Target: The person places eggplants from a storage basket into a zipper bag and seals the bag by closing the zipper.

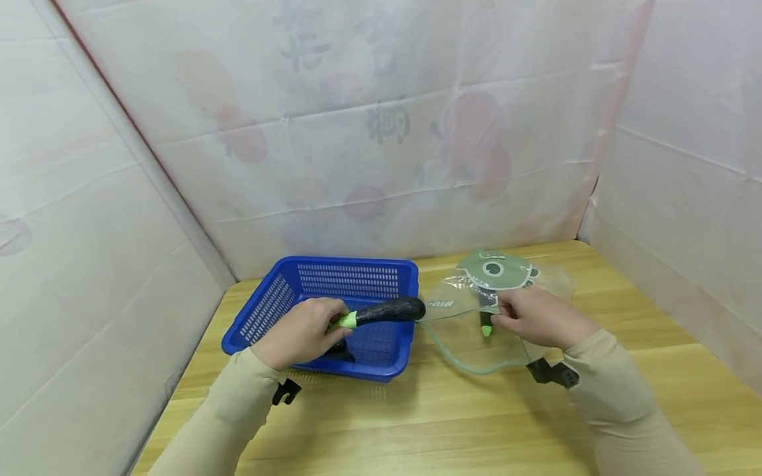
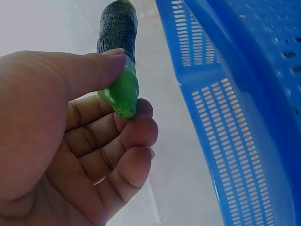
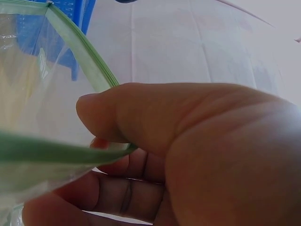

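Observation:
My left hand (image 1: 305, 332) pinches a dark eggplant (image 1: 389, 311) by its green stem end (image 2: 123, 92), thumb on one side and fingers on the other. The eggplant's rounded end points right, above the blue basket's right rim. My right hand (image 1: 543, 318) pinches the green zip edge (image 3: 91, 63) of a clear plastic bag (image 1: 443, 305), whose mouth gapes toward me. Inside the bag lies another dark eggplant with a green tip (image 1: 487, 330), partly behind a printed green cartoon face. Another dark piece (image 1: 339, 352) rests in the basket below my left hand, mostly hidden.
The blue plastic basket (image 1: 284, 270) with slotted walls stands on the left of the wooden table (image 1: 452, 423), close beside the bag. Pale printed sheets (image 1: 357, 165) hang behind and on both sides of the table. A black camera mount sits at each wrist.

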Tool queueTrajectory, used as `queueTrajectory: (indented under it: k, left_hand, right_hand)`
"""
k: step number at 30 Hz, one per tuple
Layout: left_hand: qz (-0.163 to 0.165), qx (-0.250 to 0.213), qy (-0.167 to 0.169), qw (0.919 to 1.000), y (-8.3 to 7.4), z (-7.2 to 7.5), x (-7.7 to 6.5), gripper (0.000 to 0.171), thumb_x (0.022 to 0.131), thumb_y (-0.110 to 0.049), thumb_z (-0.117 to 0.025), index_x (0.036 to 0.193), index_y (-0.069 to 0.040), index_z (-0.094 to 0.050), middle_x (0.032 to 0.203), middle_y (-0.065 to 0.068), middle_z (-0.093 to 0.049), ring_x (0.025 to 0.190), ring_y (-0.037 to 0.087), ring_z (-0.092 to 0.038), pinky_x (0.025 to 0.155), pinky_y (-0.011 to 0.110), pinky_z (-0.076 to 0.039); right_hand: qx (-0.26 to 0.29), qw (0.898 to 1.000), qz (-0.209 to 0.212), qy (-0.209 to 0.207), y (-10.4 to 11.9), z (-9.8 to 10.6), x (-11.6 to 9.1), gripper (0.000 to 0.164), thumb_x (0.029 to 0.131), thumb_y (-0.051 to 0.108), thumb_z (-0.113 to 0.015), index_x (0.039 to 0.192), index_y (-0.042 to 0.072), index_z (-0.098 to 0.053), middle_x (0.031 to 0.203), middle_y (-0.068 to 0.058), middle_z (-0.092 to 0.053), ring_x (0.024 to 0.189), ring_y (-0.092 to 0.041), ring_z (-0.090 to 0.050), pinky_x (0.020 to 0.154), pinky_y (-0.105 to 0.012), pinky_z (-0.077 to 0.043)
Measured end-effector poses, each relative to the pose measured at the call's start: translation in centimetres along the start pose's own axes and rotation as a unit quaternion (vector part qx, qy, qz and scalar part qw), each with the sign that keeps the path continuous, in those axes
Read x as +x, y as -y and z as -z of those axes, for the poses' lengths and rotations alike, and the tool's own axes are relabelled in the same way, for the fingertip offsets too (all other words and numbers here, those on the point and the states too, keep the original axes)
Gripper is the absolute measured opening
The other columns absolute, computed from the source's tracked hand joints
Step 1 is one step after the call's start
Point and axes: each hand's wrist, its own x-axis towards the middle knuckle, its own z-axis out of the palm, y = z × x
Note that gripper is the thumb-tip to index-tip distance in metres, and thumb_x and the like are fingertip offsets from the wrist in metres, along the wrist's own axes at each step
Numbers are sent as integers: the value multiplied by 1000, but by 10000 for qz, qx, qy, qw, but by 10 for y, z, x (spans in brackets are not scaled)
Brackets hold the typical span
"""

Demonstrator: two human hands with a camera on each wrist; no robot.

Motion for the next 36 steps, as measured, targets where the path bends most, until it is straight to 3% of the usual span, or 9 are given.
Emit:
queueTrajectory:
  k: [19,36]
  left_hand:
    - [-157,-80,-14,9998,-25,-8,4,21,91,-30,-67,98,-12,-61,69,-10,-49,53,2,-38,48,19,-36]
    - [-1076,-56,-535,9927,-53,-21,6,25,86,-32,-73,96,-11,-63,72,-9,-53,55,0,-39,49,13,-35]
  right_hand:
    - [-5,10000,-19,16,0,0,0,32,89,23,-68,66,19,-45,57,10,-38,52,-5,-37,52,-25,-32]
    - [-73,9998,62,-186,-1,-2,0,32,87,18,-68,65,20,-44,57,10,-38,52,-4,-38,53,-25,-33]
